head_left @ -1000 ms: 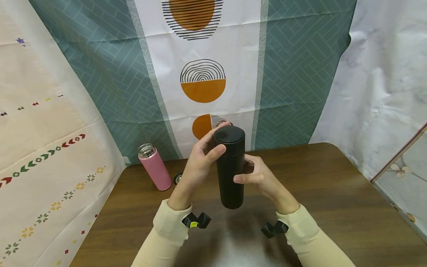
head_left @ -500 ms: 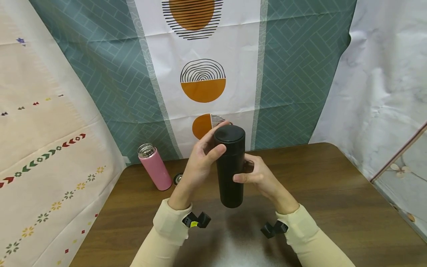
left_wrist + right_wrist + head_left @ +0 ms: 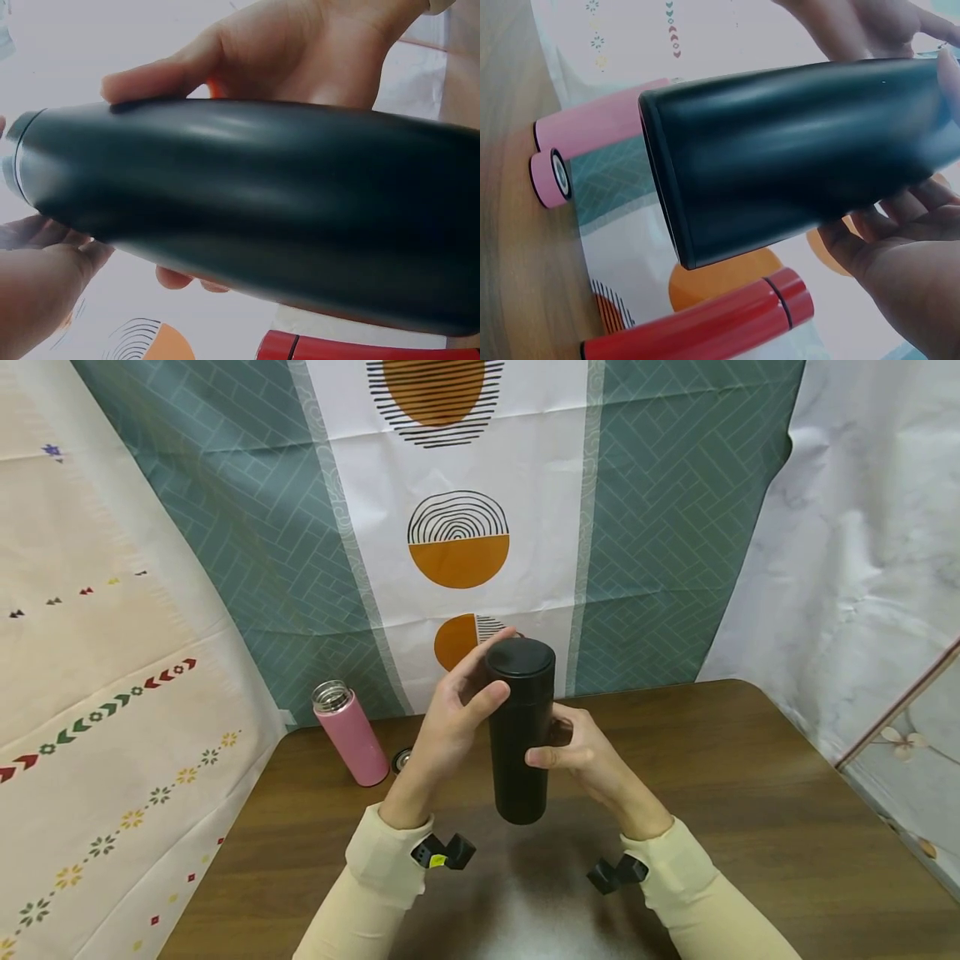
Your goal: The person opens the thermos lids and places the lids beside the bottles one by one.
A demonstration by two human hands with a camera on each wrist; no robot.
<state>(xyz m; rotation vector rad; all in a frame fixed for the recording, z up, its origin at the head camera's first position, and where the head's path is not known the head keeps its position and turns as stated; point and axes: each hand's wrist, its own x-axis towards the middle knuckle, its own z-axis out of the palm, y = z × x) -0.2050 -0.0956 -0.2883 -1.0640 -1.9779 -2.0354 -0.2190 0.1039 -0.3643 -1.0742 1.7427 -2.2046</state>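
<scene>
A tall black thermos (image 3: 520, 752) is held upright above the table, its lid on top. My left hand (image 3: 457, 710) grips it round the lid, with the thumb on the near side. Lower down, my right hand (image 3: 573, 747) grips the thermos body, thumb in front and fingers mostly hidden behind. The right wrist view shows the flat base of the black thermos (image 3: 780, 157) free of both hands. In the left wrist view the fingertips of my left hand (image 3: 45, 289) touch the thermos near its lid end.
An open pink thermos (image 3: 351, 739) stands at the back left, its pink lid (image 3: 549, 178) beside it on the table (image 3: 675, 777). A red thermos (image 3: 705, 322) with its cap on stands behind the black one. Patterned cloths hang behind.
The head view has shifted very slightly. Both hands keep nearly the same grip, and the black thermos tilts very slightly, its top a little higher and to the right.
</scene>
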